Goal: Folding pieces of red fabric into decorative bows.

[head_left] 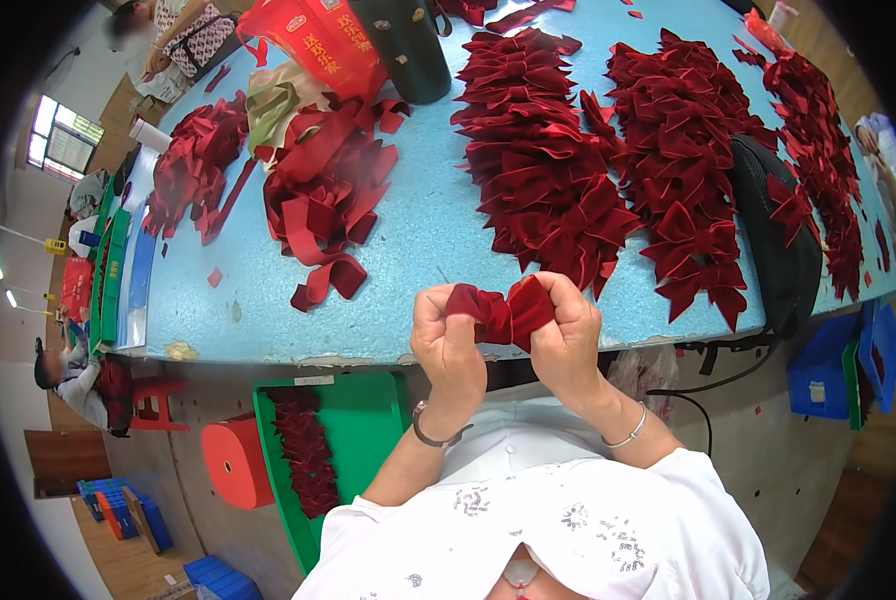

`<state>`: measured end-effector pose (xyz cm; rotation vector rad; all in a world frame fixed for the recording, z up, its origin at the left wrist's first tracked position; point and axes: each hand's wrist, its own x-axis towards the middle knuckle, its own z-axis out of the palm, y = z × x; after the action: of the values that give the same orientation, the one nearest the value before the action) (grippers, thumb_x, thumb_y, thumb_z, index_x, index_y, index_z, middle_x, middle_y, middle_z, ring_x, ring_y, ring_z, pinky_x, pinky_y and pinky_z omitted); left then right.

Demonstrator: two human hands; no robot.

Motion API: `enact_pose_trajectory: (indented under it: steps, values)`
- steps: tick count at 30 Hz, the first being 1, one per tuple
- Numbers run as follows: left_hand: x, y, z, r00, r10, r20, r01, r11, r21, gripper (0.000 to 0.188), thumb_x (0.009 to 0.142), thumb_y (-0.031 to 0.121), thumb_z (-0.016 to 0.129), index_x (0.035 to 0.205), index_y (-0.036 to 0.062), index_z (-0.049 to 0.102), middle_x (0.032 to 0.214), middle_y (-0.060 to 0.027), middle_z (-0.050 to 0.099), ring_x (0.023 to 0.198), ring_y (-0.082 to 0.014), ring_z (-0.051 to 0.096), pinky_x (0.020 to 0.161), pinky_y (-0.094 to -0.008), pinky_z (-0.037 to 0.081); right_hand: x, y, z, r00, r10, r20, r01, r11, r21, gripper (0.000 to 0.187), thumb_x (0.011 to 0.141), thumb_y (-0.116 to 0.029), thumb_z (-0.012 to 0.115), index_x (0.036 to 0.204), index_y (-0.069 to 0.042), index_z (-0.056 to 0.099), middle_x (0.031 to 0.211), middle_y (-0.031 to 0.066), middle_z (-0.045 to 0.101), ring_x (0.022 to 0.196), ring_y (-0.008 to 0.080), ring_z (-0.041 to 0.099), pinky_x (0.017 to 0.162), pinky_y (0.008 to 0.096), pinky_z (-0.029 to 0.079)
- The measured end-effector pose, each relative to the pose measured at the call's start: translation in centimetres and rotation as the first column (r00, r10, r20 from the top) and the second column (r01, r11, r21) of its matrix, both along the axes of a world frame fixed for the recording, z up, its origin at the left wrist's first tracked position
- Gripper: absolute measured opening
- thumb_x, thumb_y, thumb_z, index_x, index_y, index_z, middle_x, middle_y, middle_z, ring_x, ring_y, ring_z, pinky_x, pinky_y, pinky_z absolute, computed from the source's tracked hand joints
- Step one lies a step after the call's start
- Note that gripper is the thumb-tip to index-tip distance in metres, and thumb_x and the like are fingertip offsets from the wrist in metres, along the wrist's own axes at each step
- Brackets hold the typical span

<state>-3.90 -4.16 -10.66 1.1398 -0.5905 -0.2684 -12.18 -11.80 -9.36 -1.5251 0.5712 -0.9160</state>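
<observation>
A dark red velvet bow (503,318) is stretched between my two hands, just off the table's near edge. My left hand (446,340) pinches its left loop, with the fingers curled in. On the other loop my right hand (566,335) is closed the same way, its thumb pressed on the fabric. The bow's narrow middle shows between them. Beyond my hands, rows of finished-looking red bows (538,150) lie overlapped on the light blue table (418,235). Loose red ribbon strips (323,195) are heaped to the left.
A black bag (773,235) hangs over the near edge at right. At the back stand a dark bottle (405,50) and a red bag (308,45). Below left are a green tray (373,410) with bows and a red roll (238,462). Other people sit around the table.
</observation>
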Motion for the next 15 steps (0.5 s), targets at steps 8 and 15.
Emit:
enact_pose_trajectory:
  steps: [8, 15]
  values:
    - [1.0, -0.4, -0.3, 0.989, 0.144, -0.030, -0.144, 0.989, 0.014, 0.014, 0.091, 0.003, 0.049, 0.104, 0.0008, 0.045, 0.087, -0.0070, 0.057, 0.076, -0.0106, 0.054, 0.070, -0.0218, 0.045, 0.5, -0.3, -1.4, 0.996, -0.025, -0.087, 0.003, 0.971, -0.240, 0.013, 0.082, 0.002, 0.051, 0.095, 0.002, 0.054, 0.075, 0.0104, 0.061, 0.065, 0.0169, 0.057, 0.057, 0.0268, 0.046]
    - [1.9, 0.1, -1.1, 0.939, 0.200, 0.281, -0.253, 0.953, 0.167, 0.022, 0.090, 0.000, 0.046, 0.112, 0.0005, 0.044, 0.092, -0.0098, 0.058, 0.078, -0.0127, 0.056, 0.072, -0.0239, 0.046, 0.2, -0.3, -0.6, 0.978, -0.047, -0.203, -0.044, 0.906, -0.422, 0.029, 0.070, 0.009, 0.046, 0.098, 0.003, 0.051, 0.074, 0.0185, 0.059, 0.063, 0.0311, 0.060, 0.055, 0.0341, 0.047]
